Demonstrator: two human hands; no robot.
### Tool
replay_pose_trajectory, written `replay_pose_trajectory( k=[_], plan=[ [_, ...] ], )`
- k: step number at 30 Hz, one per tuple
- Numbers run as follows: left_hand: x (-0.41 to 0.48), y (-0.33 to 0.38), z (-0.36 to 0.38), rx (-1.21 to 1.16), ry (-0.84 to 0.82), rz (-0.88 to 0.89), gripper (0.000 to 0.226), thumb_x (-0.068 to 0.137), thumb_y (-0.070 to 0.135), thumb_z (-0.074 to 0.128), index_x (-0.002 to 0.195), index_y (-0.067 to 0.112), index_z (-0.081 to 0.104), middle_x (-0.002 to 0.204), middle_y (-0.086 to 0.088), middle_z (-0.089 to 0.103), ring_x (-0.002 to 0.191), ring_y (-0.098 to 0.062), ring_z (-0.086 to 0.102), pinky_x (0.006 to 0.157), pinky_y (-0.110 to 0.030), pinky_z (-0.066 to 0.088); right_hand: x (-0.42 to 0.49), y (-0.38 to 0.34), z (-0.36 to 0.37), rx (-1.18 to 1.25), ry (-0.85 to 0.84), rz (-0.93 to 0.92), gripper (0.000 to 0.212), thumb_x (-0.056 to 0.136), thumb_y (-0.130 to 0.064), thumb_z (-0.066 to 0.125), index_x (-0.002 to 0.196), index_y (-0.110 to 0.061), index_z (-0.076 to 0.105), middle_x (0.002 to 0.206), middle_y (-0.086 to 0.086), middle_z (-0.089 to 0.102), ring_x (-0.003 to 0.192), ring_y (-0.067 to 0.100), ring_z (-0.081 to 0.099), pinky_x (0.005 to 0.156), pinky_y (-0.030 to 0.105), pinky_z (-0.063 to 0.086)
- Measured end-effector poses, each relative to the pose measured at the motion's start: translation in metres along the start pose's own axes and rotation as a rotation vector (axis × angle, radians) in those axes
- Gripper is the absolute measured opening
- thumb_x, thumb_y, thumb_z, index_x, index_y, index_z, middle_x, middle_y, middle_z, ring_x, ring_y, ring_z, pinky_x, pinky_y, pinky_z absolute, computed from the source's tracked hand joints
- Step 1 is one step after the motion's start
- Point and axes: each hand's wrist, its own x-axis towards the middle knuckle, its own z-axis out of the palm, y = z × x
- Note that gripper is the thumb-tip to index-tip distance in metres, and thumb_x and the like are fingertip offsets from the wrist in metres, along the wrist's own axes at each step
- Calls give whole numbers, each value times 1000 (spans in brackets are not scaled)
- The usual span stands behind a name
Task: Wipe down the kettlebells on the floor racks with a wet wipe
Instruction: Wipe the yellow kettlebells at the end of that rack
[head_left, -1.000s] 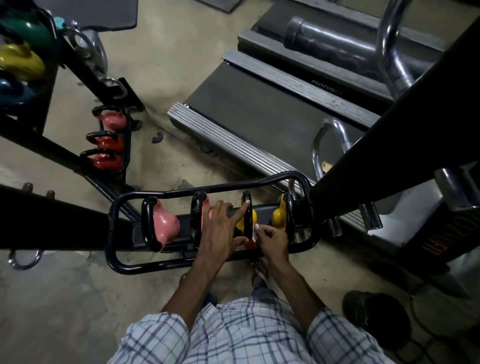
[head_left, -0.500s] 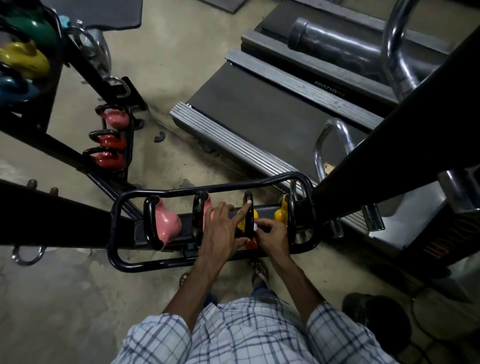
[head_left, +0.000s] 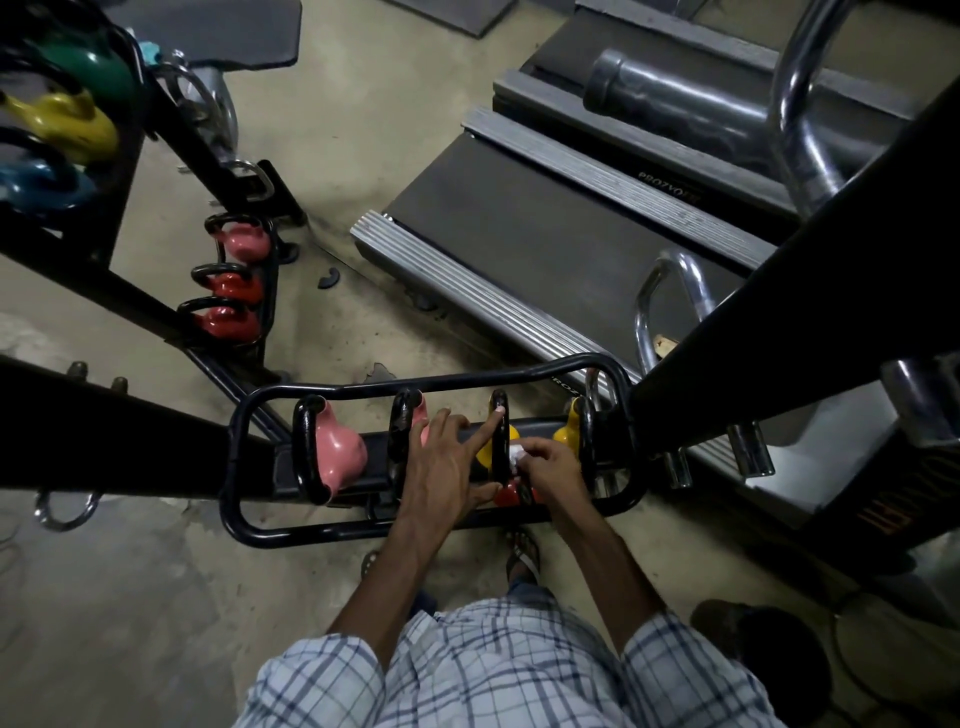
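**Now bracing one bell so the wipe can bite**

Lowest and widest is the black floor rack (head_left: 311, 530), whose tube rail loops round a row of kettlebells so that they stand with their handles up and within reach from above. At the rack's left end is a pink kettlebell (head_left: 340, 454). At its right end is a yellow one (head_left: 566, 428). The yellow kettlebell (head_left: 485, 456) being worked on stands right of the rack's middle, its black handle upright.

The left hand (head_left: 441, 467) lies flat across the middle of the rack with its fingers spread and straight. The index fingertip (head_left: 498, 410) presses on the top of that handle, probably to stop the bell rocking.

The right hand (head_left: 550, 465), just right of the handle, has its fingers curled and pinches the white wet wipe (head_left: 515, 453) against the handle's side. Bunching the wipe small most likely lets it fit the narrow gap between neighbouring bells.
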Motion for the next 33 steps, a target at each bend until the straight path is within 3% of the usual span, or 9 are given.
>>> replay_pose_trajectory(
  k=[4, 8, 12, 17, 21, 24, 27, 31, 33],
  plan=[
    [1, -2, 1, -26, -6, 7, 103, 76, 66, 71, 158, 43, 14, 141, -9, 47, 136, -26, 40, 116, -48, 18, -1, 3, 11, 2, 248, -182, 12, 90, -4, 68, 91, -13, 76, 88, 6, 75, 80, 17, 69, 78, 34, 57],
    [0, 0, 7, -26, 19, 36, 106, 70, 60, 79, 156, 40, 21, 130, -9, 53, 123, -24, 48, 108, -45, 31, 21, -16, 21, 66, 357, -217, 10, 88, -6, 71, 96, -4, 77, 89, 7, 76, 79, 14, 68, 75, 26, 54],
    [-1, 1, 9, -73, 47, 41, 110, 62, 54, 86, 154, 37, 29, 120, -6, 55, 113, -22, 52, 101, -43, 35, 56, -50, 27, 76, 297, -173, 6, 83, -5, 77, 89, -5, 78, 85, 6, 75, 74, 13, 67, 75, 27, 56],
    [-1, 0, 6, -68, 50, 38, 110, 60, 59, 85, 153, 37, 30, 117, -9, 56, 109, -24, 54, 100, -46, 39, 81, -88, 15, -391, 5, -125, 10, 75, -16, 87, 74, -15, 77, 77, 4, 75, 74, 17, 69, 68, 30, 57],
    [-2, 0, 4, -63, 78, 34, 103, 61, 62, 83, 149, 34, 37, 126, -10, 55, 120, -26, 49, 109, -52, 35, 70, -109, 4, -728, -183, -240, 15, 85, -24, 80, 90, -11, 81, 74, -4, 71, 68, 6, 63, 60, 22, 46],
    [-3, 1, 3, -96, 97, -11, 111, 56, 62, 83, 150, 25, 38, 131, -10, 52, 124, -26, 48, 110, -50, 35, 59, -106, 1, -793, -160, -368, 16, 88, -28, 76, 91, -12, 81, 71, -10, 67, 66, -1, 58, 62, 16, 42],
    [-4, 1, 3, -135, 112, -65, 111, 53, 64, 84, 143, 12, 44, 136, -12, 52, 129, -29, 48, 112, -50, 35, 43, -92, 3, -700, -116, -398, 12, 87, -27, 77, 86, -16, 81, 63, -13, 64, 55, -6, 55, 51, 7, 35],
    [-5, 2, 5, -143, 133, -50, 105, 56, 54, 85, 141, 7, 43, 137, -15, 52, 131, -32, 47, 113, -50, 31, 8, -55, 6, -809, -63, -580, 13, 82, -20, 76, 73, -11, 79, 61, -6, 63, 58, 7, 56, 57, 18, 38],
    [-5, 3, 5, -124, 110, -55, 108, 54, 55, 85, 141, 7, 41, 137, -15, 53, 131, -32, 47, 112, -51, 31, -8, -45, 4, -838, -29, -684, 13, 80, -17, 76, 70, -10, 77, 59, -12, 53, 66, 9, 52, 62, 25, 37]
  ],
)
